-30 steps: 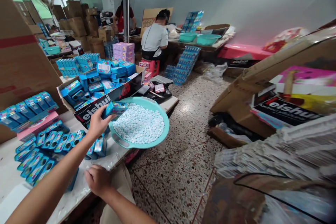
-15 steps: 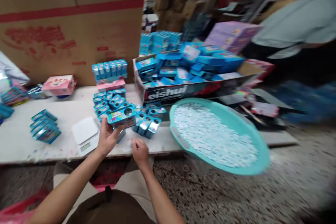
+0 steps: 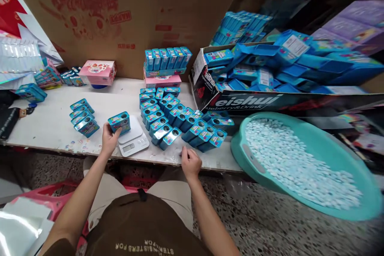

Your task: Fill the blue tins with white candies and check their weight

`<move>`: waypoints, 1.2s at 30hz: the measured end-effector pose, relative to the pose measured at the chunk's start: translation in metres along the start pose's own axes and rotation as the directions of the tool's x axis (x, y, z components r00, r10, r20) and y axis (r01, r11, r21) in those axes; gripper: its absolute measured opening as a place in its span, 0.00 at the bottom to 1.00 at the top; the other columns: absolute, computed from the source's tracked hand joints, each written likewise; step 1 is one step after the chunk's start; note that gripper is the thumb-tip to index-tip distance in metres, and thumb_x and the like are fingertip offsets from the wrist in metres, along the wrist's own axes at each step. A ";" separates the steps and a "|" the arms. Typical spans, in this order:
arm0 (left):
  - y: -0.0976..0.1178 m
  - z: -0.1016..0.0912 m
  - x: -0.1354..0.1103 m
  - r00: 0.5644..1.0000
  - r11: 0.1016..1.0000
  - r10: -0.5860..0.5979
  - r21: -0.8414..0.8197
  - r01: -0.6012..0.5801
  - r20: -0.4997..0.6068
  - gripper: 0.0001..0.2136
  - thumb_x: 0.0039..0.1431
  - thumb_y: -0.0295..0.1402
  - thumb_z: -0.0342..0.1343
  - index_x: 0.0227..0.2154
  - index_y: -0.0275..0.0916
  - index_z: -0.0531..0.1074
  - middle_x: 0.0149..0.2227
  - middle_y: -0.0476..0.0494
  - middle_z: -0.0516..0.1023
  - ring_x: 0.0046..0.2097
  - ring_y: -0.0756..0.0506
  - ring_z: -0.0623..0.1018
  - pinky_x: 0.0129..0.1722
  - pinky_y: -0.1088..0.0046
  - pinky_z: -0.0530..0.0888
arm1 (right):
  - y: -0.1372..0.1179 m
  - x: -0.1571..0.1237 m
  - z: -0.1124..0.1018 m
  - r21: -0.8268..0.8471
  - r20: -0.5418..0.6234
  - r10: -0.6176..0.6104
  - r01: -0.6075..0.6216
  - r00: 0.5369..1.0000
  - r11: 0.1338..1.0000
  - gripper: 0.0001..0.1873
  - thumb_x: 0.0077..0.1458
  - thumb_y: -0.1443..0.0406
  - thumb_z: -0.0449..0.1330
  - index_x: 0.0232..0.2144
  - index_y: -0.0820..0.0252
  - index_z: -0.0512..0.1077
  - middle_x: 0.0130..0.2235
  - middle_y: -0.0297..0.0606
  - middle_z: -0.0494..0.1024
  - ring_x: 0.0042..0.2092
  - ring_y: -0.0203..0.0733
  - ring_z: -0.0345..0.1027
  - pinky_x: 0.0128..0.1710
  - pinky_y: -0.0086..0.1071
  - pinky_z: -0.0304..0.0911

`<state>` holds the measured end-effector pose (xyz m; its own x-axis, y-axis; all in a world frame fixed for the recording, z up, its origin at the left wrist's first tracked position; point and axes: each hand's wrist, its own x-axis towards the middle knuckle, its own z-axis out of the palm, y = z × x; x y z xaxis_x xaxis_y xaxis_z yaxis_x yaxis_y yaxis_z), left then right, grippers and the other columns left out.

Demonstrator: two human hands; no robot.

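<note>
My left hand (image 3: 109, 139) is closed round the lower end of a small blue tin (image 3: 119, 121), which it holds upright at the left edge of a white digital scale (image 3: 134, 141). Whether the tin touches the scale I cannot tell. My right hand (image 3: 191, 163) is curled closed at the table's front edge; anything inside its fingers is hidden. Just beyond it stand rows of blue tins (image 3: 198, 128) with round holes in their tops, and a few white pieces (image 3: 198, 113) lie on some of them. A small group of similar tins (image 3: 85, 118) stands to the left.
A turquoise basin (image 3: 249, 180) of small white pieces (image 3: 300, 160) is at the right. Behind it, an open carton (image 3: 240, 104) holds blue boxes (image 3: 264, 78). Tins on a pink box (image 3: 165, 81), another pink box (image 3: 98, 73) and a large cardboard box (image 3: 135, 16) are at the back.
My left hand has carried the blue tin left, from over the tin rows to the scale. My right hand stays closed near the front edge. The view has turned left.
</note>
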<state>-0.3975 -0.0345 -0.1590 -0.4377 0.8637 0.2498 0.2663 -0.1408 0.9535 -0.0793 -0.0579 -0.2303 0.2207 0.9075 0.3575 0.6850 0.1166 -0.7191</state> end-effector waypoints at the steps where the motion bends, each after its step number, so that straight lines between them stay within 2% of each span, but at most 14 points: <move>1: -0.003 0.002 0.002 1.000 1.000 0.006 -0.008 -0.006 0.012 0.19 0.49 0.42 0.59 0.40 0.40 0.61 0.39 0.47 0.70 0.42 0.49 0.73 0.46 0.71 0.70 | 0.000 0.000 0.000 -0.015 0.000 -0.002 0.002 1.000 1.000 0.23 0.60 0.57 0.48 0.15 0.58 0.60 0.19 0.34 0.63 0.25 0.35 0.57 0.29 0.31 0.50; 3: -0.007 0.006 0.005 0.998 0.999 0.029 0.015 -0.030 0.055 0.19 0.50 0.41 0.59 0.42 0.40 0.61 0.40 0.46 0.70 0.43 0.49 0.73 0.46 0.71 0.70 | -0.001 0.000 0.001 -0.041 -0.006 -0.002 0.002 1.000 0.999 0.24 0.60 0.57 0.48 0.14 0.58 0.59 0.19 0.33 0.62 0.25 0.35 0.56 0.28 0.31 0.49; 6: -0.011 0.007 0.006 0.991 0.988 0.043 0.139 -0.060 0.124 0.19 0.52 0.42 0.57 0.44 0.40 0.61 0.41 0.44 0.70 0.44 0.47 0.72 0.47 0.68 0.70 | -0.002 -0.001 0.002 -0.050 -0.020 0.010 -0.011 1.000 0.999 0.24 0.60 0.57 0.48 0.14 0.58 0.60 0.19 0.33 0.63 0.25 0.35 0.56 0.28 0.31 0.49; 9: -0.012 0.006 0.003 0.993 0.954 0.049 0.290 -0.079 0.109 0.21 0.51 0.43 0.58 0.44 0.39 0.62 0.42 0.42 0.70 0.46 0.44 0.72 0.49 0.63 0.68 | -0.002 -0.001 0.003 -0.045 -0.029 0.015 -0.017 0.999 0.999 0.23 0.60 0.57 0.48 0.15 0.58 0.62 0.19 0.34 0.64 0.25 0.35 0.57 0.28 0.31 0.50; 13: -0.012 -0.005 -0.008 0.983 0.897 0.164 0.403 -0.184 0.084 0.31 0.46 0.44 0.62 0.52 0.39 0.58 0.51 0.36 0.66 0.55 0.40 0.67 0.56 0.58 0.62 | -0.002 -0.002 0.004 -0.048 -0.029 0.023 -0.025 0.999 0.999 0.23 0.59 0.57 0.48 0.15 0.58 0.62 0.19 0.34 0.64 0.25 0.35 0.57 0.28 0.31 0.50; 16: -0.016 -0.020 -0.022 0.977 0.889 0.212 0.409 -0.208 0.036 0.27 0.53 0.44 0.57 0.53 0.38 0.57 0.52 0.36 0.67 0.56 0.41 0.67 0.58 0.59 0.60 | 0.000 -0.002 0.004 -0.061 -0.028 0.020 -0.022 0.999 0.998 0.23 0.60 0.57 0.49 0.15 0.58 0.61 0.19 0.33 0.63 0.25 0.35 0.57 0.28 0.30 0.50; 19: -0.025 -0.032 -0.037 0.980 0.904 0.195 0.395 -0.165 -0.039 0.20 0.60 0.43 0.47 0.51 0.37 0.59 0.49 0.37 0.70 0.54 0.43 0.69 0.56 0.61 0.62 | 0.003 -0.003 0.004 -0.076 -0.022 0.010 -0.012 1.000 0.997 0.23 0.60 0.57 0.48 0.15 0.59 0.62 0.20 0.33 0.63 0.26 0.35 0.57 0.29 0.30 0.50; 23: -0.033 -0.035 -0.047 0.968 0.890 0.219 0.432 -0.147 -0.120 0.19 0.64 0.43 0.37 0.48 0.37 0.64 0.47 0.37 0.72 0.53 0.44 0.69 0.55 0.62 0.63 | 0.004 -0.004 0.004 -0.094 -0.021 0.009 -0.011 1.000 0.995 0.23 0.60 0.57 0.48 0.15 0.59 0.62 0.20 0.34 0.64 0.26 0.35 0.58 0.29 0.31 0.50; 29: -0.034 -0.028 -0.046 0.962 0.869 0.222 0.480 -0.120 -0.161 0.21 0.64 0.44 0.34 0.45 0.36 0.67 0.44 0.37 0.74 0.50 0.44 0.71 0.52 0.64 0.65 | 0.002 -0.004 0.003 -0.101 -0.028 0.005 -0.008 1.000 0.995 0.23 0.60 0.58 0.48 0.15 0.59 0.61 0.20 0.34 0.64 0.26 0.35 0.58 0.29 0.31 0.50; 36: -0.033 -0.027 -0.043 0.959 0.868 0.230 0.481 -0.124 -0.168 0.19 0.64 0.42 0.37 0.43 0.36 0.69 0.42 0.38 0.75 0.48 0.44 0.71 0.51 0.65 0.66 | 0.001 -0.004 0.004 -0.083 -0.038 0.012 -0.015 0.999 0.996 0.23 0.60 0.58 0.48 0.15 0.59 0.62 0.20 0.34 0.64 0.26 0.35 0.57 0.29 0.30 0.50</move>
<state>-0.4102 -0.0804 -0.1963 -0.5025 0.7146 0.4867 0.6982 0.0034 0.7159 -0.0821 -0.0596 -0.2353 0.2547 0.8930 0.3711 0.7373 0.0690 -0.6721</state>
